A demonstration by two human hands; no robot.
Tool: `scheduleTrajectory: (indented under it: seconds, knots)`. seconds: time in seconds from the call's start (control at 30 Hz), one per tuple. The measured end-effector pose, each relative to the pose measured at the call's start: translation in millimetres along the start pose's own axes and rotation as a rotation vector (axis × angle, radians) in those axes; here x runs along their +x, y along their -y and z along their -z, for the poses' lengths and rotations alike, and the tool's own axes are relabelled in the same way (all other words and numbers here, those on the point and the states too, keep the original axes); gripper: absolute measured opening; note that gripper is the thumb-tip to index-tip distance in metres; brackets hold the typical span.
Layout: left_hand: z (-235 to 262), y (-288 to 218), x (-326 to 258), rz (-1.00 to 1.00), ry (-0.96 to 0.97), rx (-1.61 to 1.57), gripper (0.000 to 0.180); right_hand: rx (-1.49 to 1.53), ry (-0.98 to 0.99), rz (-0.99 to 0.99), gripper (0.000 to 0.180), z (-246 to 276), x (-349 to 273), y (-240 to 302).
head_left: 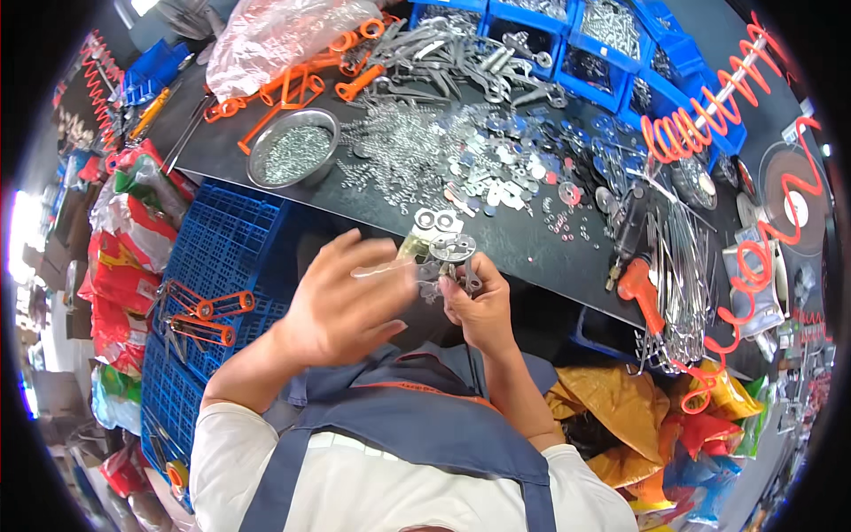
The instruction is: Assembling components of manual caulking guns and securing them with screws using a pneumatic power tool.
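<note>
One metal part (454, 249) pinched by right hand (483, 308), likely for steadiness; left hand (350, 297) blurred, grip spread; springs (390, 146) heaped near, probably for reach.

Blue bins (587, 96) line the far side of the bench (523, 255), and a clear plastic bag (288, 40) lies over orange frames (285, 90) at the far left. Orange hoses (660, 140) coil down the right, near an orange-handled driver (644, 291) and thin rods (681, 297). A blue crate (232, 217) stands left, beside red bags (124, 297).
</note>
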State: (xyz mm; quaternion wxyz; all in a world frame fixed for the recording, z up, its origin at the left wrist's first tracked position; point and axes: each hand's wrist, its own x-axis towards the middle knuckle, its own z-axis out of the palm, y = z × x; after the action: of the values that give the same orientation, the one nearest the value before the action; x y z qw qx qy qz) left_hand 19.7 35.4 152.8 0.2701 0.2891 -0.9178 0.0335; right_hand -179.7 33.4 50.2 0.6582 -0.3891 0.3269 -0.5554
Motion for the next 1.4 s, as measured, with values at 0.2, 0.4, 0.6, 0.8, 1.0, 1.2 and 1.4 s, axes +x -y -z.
scheduleTrajectory:
  seconds: [0.2, 0.4, 0.6, 0.8, 1.0, 1.2, 1.4]
  knots:
    - [10, 43, -18, 0.377, 0.541, -0.693, 0.044, 0.173, 0.217, -0.100, 0.045, 25, -12, -1]
    - [-31, 48, -13, 0.211, 0.274, -1.213, 0.058, 0.106, 0.203, -0.158, 0.082, 6, -21, -14]
    - [-57, 29, -20, 0.434, 0.120, -1.465, 0.046, -1.035, -0.236, 0.206, 0.014, 76, 95, 19]
    - [-54, 21, -32, 0.812, 0.066, -1.744, 0.049, -1.431, 0.013, 0.231, 0.021, 111, 167, -1]
    - [-43, 7, -38, 0.888, -0.068, -1.709, 0.063, -1.460, 0.033, 0.327, 0.023, 98, 175, 1]
    - [-61, -4, -33, 0.661, 0.012, -1.648, 0.046, -1.077, -0.106, 0.369, 0.026, 145, 156, 0]
    - [-73, -18, -27, 0.668, -0.157, -1.531, 0.028, -0.607, -0.060, 0.044, 0.018, 73, 60, 65]
